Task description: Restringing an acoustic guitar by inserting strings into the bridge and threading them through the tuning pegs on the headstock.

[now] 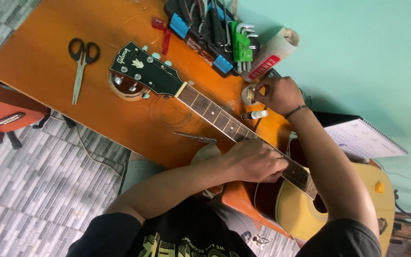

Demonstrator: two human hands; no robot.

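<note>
Orange wooden table [48,57], acoustic guitar [338,209] laid across it, neck [215,116] running toward black headstock [141,71], strings off. Left hand [255,162] pressed flat on the neck near the body, fingers curled over the edge, steadying. Right hand [279,93] at far table edge, fingertips pinched narrow on a small round container [248,94]; whether lifted or resting, cannot tell. Small white bottle [258,114] lying just beside. Scissors [82,59] well apart at left; hex keys [240,44] and paper roll [272,54] near the right hand. For sound work: keep neck pinned, pick up sparingly, avoid knocking the bottle.
</note>
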